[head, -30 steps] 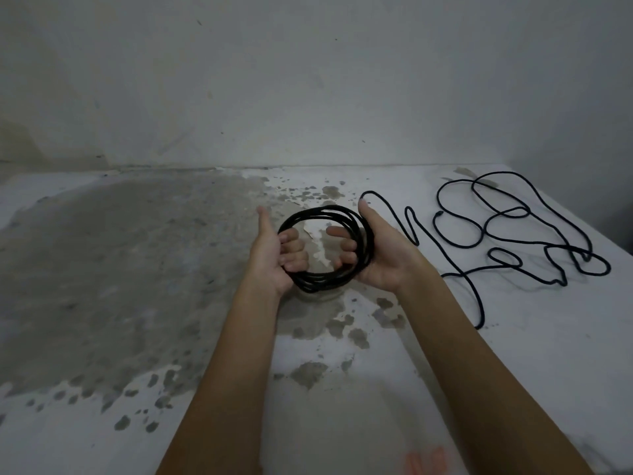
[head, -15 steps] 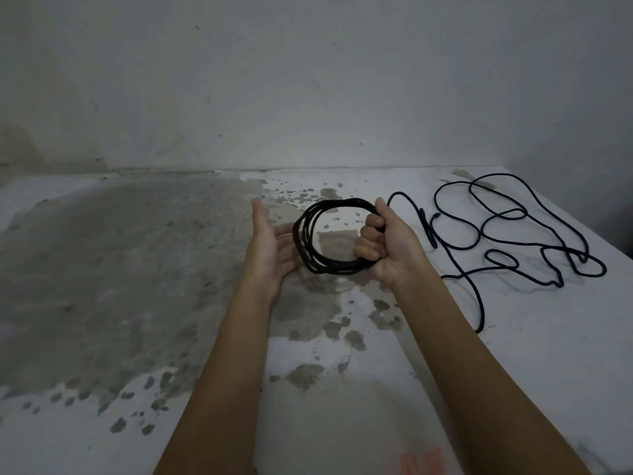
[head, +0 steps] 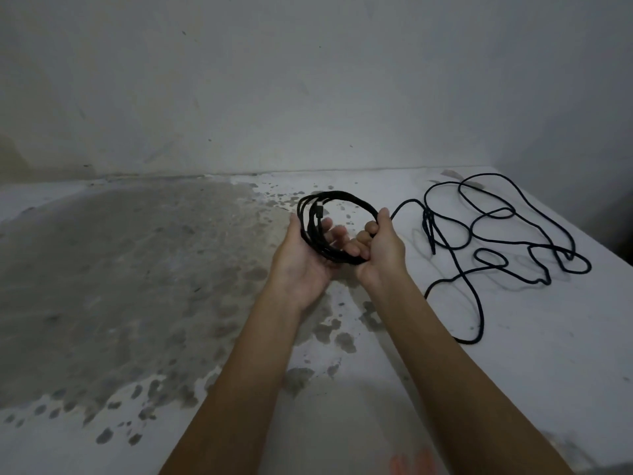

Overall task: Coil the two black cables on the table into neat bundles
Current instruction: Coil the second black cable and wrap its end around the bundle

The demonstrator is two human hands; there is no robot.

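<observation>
A black cable wound into a round coil (head: pixel 339 196) is held above the table between my hands. My right hand (head: pixel 381 250) grips the coil's right side with curled fingers. My left hand (head: pixel 301 260) lies palm up under the coil's left side, fingers loosely extended through the ring. A short tail (head: pixel 430 231) runs from my right hand down to the table. The second black cable (head: pixel 493 214) lies loose in tangled loops on the table at the right, one end trailing toward the front (head: pixel 476 323).
The white table (head: pixel 531 371) has a large grey stained patch (head: pixel 120 275) on its left half. A pale wall (head: pixel 308 97) closes the back, and the table's right edge (head: pixel 613 248) runs close to the loose cable.
My left hand let go of the coil, then moved back under it palm up. My right hand closed round the coil's right side. The tail was drawn in from the table.
</observation>
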